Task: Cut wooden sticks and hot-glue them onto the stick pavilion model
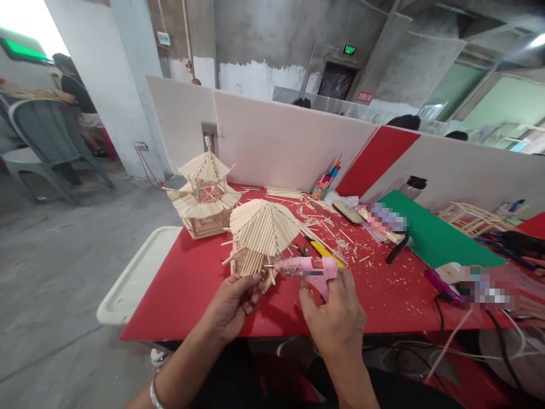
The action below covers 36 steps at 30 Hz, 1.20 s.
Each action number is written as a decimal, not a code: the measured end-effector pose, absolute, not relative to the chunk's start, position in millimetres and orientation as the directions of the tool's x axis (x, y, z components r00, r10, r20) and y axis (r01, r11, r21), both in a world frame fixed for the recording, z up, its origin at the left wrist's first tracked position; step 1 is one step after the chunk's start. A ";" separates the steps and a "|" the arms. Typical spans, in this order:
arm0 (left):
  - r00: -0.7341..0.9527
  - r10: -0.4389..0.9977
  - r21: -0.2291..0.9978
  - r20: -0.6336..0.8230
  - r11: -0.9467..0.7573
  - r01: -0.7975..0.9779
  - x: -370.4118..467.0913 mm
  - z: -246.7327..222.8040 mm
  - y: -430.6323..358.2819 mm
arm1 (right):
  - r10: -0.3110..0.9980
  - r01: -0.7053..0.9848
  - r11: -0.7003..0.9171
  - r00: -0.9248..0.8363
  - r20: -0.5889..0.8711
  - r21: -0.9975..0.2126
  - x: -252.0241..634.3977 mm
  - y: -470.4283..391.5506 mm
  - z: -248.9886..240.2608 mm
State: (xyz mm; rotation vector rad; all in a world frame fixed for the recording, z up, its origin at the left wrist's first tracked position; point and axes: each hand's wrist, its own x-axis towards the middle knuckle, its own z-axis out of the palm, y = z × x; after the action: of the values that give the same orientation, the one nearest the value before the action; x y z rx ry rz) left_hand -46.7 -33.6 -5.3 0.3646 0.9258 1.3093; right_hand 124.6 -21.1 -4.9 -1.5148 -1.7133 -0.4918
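Observation:
A pink hot glue gun [304,266] is gripped in my right hand [336,309], its metal nozzle pointing left at the lower roof of a wooden-stick pavilion model [264,227]. The nozzle tip is close to the sticks; whether it touches them I cannot tell. At the model's front edge, my left hand [236,301] is closed, thumb against curled fingers. What it pinches is hidden or too small to name. Behind and to the left stands a taller two-tier stick pavilion [204,193] with a pointed top.
The red tabletop [170,295] carries loose sticks [285,193] and scattered chips. A yellow-handled tool [326,253] lies behind the glue gun. A pen cup [321,187], a green board [443,233] and cables [440,324] are rightward. A white partition [281,136] borders the back.

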 end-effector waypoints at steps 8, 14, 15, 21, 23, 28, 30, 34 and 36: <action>-0.028 0.921 0.725 -0.388 0.287 -0.626 -45.8 -10.8 -43.9 | 0.629 0.951 0.228 0.021 0.777 -0.210 120.9 -21.6 -2.5; -0.024 0.943 0.726 -0.332 0.240 -0.644 -45.8 -24.0 -54.2 | 0.619 0.956 0.246 -0.029 0.785 -0.158 118.7 -20.5 2.0; -0.027 0.945 0.729 -0.327 0.234 -0.643 -45.8 -25.2 -55.1 | 0.611 0.958 0.246 -0.034 0.791 -0.148 118.2 -20.3 2.2; -0.038 0.949 0.729 -0.312 0.213 -0.651 -46.8 -27.2 -56.0 | 0.589 0.970 0.226 -0.059 0.806 -0.094 117.4 -20.0 1.3; -0.043 0.951 0.730 -0.306 0.206 -0.652 -47.0 -26.4 -55.2 | 0.584 0.971 0.224 -0.065 0.809 -0.084 117.9 -20.2 0.7; -0.040 0.952 0.738 -0.304 0.208 -0.642 -46.5 -24.5 -52.9 | 0.598 0.976 0.202 -0.058 0.799 -0.080 118.4 -20.2 0.7; -0.042 0.953 0.739 -0.301 0.205 -0.641 -46.4 -24.5 -52.0 | 0.598 0.973 0.214 -0.064 0.799 -0.082 118.5 -20.1 1.3; -0.048 0.955 0.742 -0.293 0.196 -0.642 -46.7 -24.2 -51.1 | 0.596 0.971 0.225 -0.069 0.800 -0.084 119.2 -20.1 1.1; -0.053 0.953 0.742 -0.299 0.197 -0.641 -47.0 -23.9 -51.4 | 0.594 0.972 0.222 -0.070 0.802 -0.080 119.7 -20.3 0.3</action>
State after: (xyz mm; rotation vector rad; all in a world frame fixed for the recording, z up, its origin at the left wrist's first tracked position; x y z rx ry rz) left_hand -47.0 -51.4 -23.9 0.4375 0.9128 1.3648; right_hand 119.7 -20.3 0.3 -1.4604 -1.7577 -0.6470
